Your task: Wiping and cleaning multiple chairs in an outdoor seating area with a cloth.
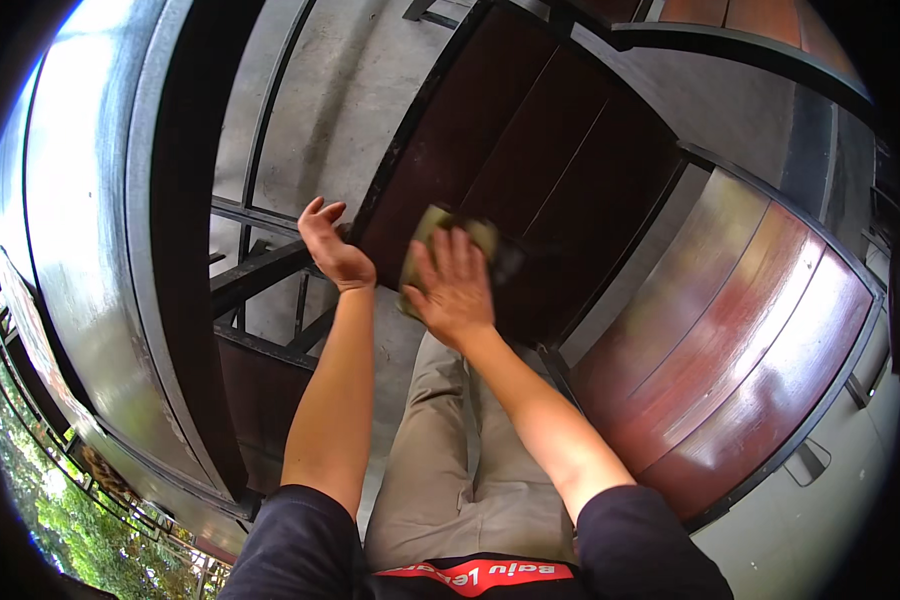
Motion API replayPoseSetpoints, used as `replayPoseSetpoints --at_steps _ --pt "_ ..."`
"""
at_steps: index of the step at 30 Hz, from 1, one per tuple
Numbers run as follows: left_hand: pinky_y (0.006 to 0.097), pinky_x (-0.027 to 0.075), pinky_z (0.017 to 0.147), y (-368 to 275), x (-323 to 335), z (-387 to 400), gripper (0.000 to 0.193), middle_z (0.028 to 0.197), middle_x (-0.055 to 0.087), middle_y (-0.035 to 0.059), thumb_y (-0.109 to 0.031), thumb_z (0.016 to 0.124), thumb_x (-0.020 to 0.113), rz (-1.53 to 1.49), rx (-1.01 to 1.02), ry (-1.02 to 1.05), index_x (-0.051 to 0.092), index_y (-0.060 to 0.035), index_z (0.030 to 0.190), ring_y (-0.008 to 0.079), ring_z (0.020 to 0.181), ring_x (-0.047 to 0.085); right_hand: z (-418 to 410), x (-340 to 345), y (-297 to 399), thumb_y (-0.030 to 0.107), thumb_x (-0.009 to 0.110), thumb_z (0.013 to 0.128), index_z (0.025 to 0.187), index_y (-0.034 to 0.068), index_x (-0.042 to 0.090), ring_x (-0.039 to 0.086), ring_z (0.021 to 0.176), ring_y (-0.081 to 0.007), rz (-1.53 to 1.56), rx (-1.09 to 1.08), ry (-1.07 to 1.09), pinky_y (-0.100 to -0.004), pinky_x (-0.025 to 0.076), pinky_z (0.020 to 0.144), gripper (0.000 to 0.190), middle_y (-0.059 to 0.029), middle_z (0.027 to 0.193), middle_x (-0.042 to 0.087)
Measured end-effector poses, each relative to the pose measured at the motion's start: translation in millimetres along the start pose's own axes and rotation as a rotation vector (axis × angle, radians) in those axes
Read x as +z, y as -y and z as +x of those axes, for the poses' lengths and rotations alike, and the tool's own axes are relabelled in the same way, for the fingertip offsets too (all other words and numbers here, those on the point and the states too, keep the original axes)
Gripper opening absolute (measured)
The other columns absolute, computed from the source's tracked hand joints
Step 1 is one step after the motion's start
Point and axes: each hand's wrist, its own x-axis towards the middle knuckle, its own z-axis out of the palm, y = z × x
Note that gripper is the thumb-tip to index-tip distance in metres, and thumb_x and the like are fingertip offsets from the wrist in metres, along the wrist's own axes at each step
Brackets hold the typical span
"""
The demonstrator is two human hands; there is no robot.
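Observation:
My right hand [454,292] lies flat, fingers spread, on a folded olive-green cloth [433,219] against the dark brown plank seat [510,142] of a metal-framed chair. Hand and cloth are slightly blurred. Beside the seat's left edge, my left hand [337,247] is raised with its palm turned inward and fingers loosely bent, holding nothing visible. Whether it touches the seat edge I cannot tell. The chair's glossy reddish-brown wooden backrest [720,330] rises at the right within a dark metal frame.
A shiny tabletop [82,187] with a thick dark edge stands close on the left. Dark metal bars [262,277] cross below it. Another plank-topped piece of furniture [727,22] is at the upper right. Grey concrete floor [360,82] shows between them.

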Motion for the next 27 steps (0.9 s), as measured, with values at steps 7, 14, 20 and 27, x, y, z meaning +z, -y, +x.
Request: replayPoseSetpoints --at_steps 7,14,20,27 --pt "0.0325 0.049 0.083 -6 -24 40 0.057 0.104 0.07 0.0117 -0.052 0.109 0.034 -0.217 -0.256 -0.01 0.061 -0.0037 0.12 0.0194 0.094 0.066 91 15 44 0.048 0.059 0.097 0.156 0.017 0.043 0.024 0.155 -0.0341 0.115 -0.246 -0.122 -0.0493 0.02 0.125 0.068 -0.0141 0.165 0.033" --pt "0.0411 0.05 0.087 -12 19 13 0.046 0.1 0.07 0.0119 -0.039 0.11 0.037 0.357 0.027 0.153 0.066 -0.0041 0.112 0.0299 0.094 0.066 -12 -17 -40 0.051 0.058 0.098 0.161 0.014 0.033 0.017 0.155 -0.0467 -0.122 0.33 -0.251 -0.0604 0.021 0.122 0.078 -0.022 0.169 0.02" --pt "0.0441 0.046 0.096 -17 29 -5 0.043 0.111 0.069 0.0106 -0.041 0.109 0.038 0.704 0.28 0.096 0.067 -0.0092 0.114 0.0342 0.11 0.061 82 -67 -142 0.045 0.053 0.102 0.157 0.006 0.035 0.028 0.147 -0.0534 -0.371 0.611 -0.566 -0.0621 0.028 0.119 0.07 -0.0314 0.161 0.029" --pt "0.0446 0.045 0.098 -18 33 -2 0.041 0.116 0.067 0.0106 -0.041 0.109 0.038 0.758 0.317 0.112 0.065 -0.0102 0.117 0.0339 0.112 0.059 234 -65 -74 0.056 0.039 0.104 0.158 0.014 0.04 0.022 0.155 -0.0366 -0.334 -0.213 -0.326 -0.0513 0.017 0.127 0.069 -0.017 0.166 0.029"
